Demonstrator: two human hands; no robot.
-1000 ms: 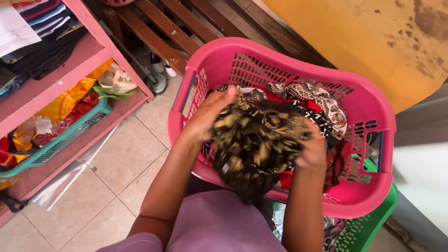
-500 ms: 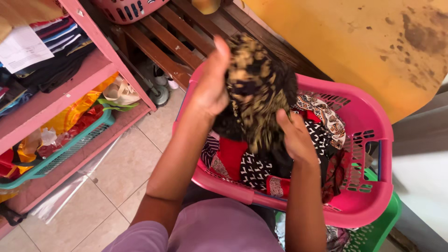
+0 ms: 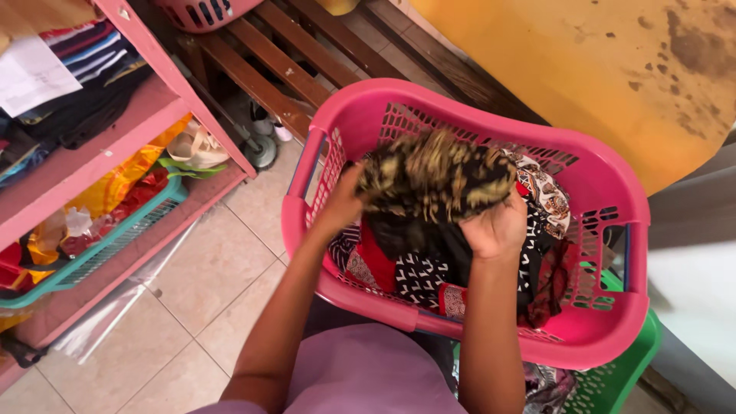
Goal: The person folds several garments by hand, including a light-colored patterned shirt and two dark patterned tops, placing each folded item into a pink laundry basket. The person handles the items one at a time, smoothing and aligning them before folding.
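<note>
Both hands are on one garment, a black cloth with a tan mottled print (image 3: 433, 178), bunched up and held just above the pink basket (image 3: 613, 330). The left hand (image 3: 343, 205) is closed on the cloth's end nearest the basket's handle side, and the right hand (image 3: 498, 230) is clamped on its other end, knuckles up, with dark fabric trailing down from the fist into the pile. So the cloth is lifted clear of the heap but hangs over the basket, not yet set anywhere else. Under it the basket is far from emptied, by my reckoning: a black and white patterned piece (image 3: 420, 277), something red (image 3: 376, 261) and a pale printed cloth (image 3: 548, 195) toward the far rim all lie tangled inside. A green basket (image 3: 625, 376) sits below the pink one, holding more fabric. The pink shelf (image 3: 115, 153) stands off to the side of the basket, across the tiled floor (image 3: 199, 307).
</note>
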